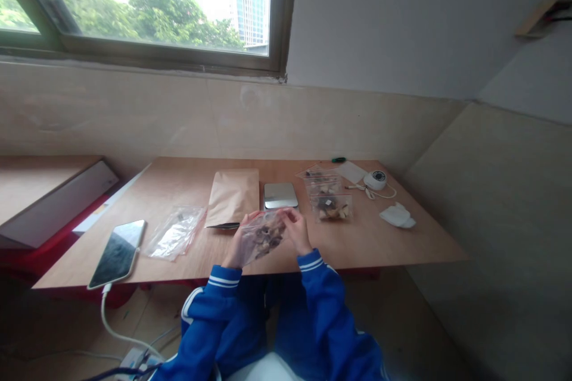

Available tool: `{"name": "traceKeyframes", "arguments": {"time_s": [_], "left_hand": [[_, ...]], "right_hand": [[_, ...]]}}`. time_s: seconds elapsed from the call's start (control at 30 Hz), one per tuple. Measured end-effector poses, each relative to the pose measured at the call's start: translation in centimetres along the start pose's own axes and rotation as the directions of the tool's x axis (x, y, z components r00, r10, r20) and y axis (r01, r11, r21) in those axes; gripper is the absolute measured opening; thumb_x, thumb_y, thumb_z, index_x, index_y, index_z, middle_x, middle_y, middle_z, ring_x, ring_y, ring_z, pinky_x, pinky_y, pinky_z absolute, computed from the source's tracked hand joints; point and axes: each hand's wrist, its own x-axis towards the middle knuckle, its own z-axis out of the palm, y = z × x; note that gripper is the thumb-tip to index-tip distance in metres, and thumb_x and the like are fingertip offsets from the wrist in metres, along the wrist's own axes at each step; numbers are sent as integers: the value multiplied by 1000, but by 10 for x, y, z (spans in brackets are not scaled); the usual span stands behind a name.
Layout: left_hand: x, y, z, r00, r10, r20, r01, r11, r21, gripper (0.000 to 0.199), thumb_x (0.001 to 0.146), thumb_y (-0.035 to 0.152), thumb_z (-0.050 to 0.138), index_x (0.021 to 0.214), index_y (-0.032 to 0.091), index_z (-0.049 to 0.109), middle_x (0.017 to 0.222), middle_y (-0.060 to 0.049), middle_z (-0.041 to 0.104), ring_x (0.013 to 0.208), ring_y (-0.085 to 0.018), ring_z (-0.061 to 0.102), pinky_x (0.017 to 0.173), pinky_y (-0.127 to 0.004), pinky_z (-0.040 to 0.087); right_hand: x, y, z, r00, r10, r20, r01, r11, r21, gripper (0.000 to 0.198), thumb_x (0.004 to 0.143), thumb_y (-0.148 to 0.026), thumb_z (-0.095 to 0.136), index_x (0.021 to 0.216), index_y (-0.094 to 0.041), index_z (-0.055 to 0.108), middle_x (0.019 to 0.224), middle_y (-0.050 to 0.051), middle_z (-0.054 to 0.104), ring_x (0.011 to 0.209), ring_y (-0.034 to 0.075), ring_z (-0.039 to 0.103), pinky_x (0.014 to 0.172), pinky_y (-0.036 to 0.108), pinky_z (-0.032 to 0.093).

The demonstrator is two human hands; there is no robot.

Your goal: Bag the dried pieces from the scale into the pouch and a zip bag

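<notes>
Head view: both hands are clamped on one clear zip bag (267, 239), the left hand (235, 249) gripping its left side and the right hand (298, 231) pinching its upper right corner. The step in hand seems to be working the bag's mouth, though whether to part it or seal it I cannot tell; the next move probably calls for a firm pinch along the reddish upper edge. Slung tilted between the hands, the bag looks crinkled and glossy over dark, purplish-brown pieces; filled bags (331, 209) lie beyond the right hand.
</notes>
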Motion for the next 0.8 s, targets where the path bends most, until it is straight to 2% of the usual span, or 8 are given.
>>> {"name": "traceKeyframes", "arguments": {"time_s": [0.07, 0.13, 0.17, 0.23, 0.33, 0.5, 0.63, 0.8], "left_hand": [[-2, 0, -4, 987, -94, 129, 95, 995, -7, 53, 78, 63, 56, 95, 15, 70, 96, -16, 72, 93, -31, 68, 86, -50, 52], [-3, -3, -6, 964, -129, 232, 127, 992, 24, 56, 80, 63, 53, 100, 14, 69, 104, -16, 71, 100, -30, 66, 91, -46, 49], [-3, -6, -6, 964, -113, 240, 100, 993, 68, 52, 80, 60, 56, 101, 14, 68, 105, -14, 70, 102, -29, 65, 93, -43, 48], [-1, -13, -6, 984, -28, 176, -6, 982, 187, 41, 79, 52, 62, 97, 16, 69, 101, -10, 71, 100, -26, 64, 92, -39, 48], [2, -28, -4, 994, 94, 57, -106, 949, 297, 34, 78, 48, 64, 87, 16, 69, 87, -6, 70, 88, -22, 64, 84, -33, 49], [3, -47, -7, 991, 130, -38, -113, 946, 303, 34, 78, 51, 63, 86, 18, 66, 72, -1, 64, 69, -17, 60, 65, -27, 48], [3, -54, -11, 985, 154, -81, -123, 946, 299, 34, 79, 51, 61, 85, 18, 67, 73, -2, 64, 72, -17, 59, 68, -26, 47], [7, -57, -17, 976, 183, -116, -144, 947, 287, 38, 80, 53, 59, 86, 16, 67, 83, -4, 67, 79, -17, 59, 74, -26, 46]], "right_hand": [[0, 7, -3, 987, 9, -160, -10, 1000, -4, 40, 74, -57, 64, 82, -18, 64, 63, 1, 62, 57, 16, 58, 54, 27, 48], [1, 13, -8, 962, -1, -272, 2, 1000, 4, 42, 74, -57, 64, 84, -17, 63, 65, 1, 62, 54, 15, 55, 50, 25, 45], [2, 16, -10, 953, -8, -301, 10, 1000, 5, 43, 74, -58, 64, 84, -16, 63, 67, 2, 63, 55, 15, 55, 49, 25, 45], [2, 22, -13, 944, -24, -329, 20, 1000, -15, 44, 74, -59, 63, 83, -16, 63, 72, 4, 65, 60, 16, 57, 50, 25, 46], [0, 35, -17, 941, -32, -336, 14, 998, -56, 47, 73, -62, 61, 83, -16, 63, 73, 6, 67, 65, 18, 60, 51, 24, 46], [-3, 53, -23, 948, -20, -319, -2, 998, -68, 53, 71, -65, 61, 86, -15, 65, 73, 7, 69, 63, 18, 62, 49, 24, 45], [-3, 56, -27, 966, -2, -259, -19, 997, -79, 56, 73, -67, 57, 89, -14, 66, 73, 6, 70, 55, 15, 60, 46, 23, 44], [-6, 54, -34, 991, -2, -135, -13, 994, -106, 57, 81, -67, 48, 90, -15, 70, 58, 2, 64, 54, 16, 61, 54, 25, 47]]}}
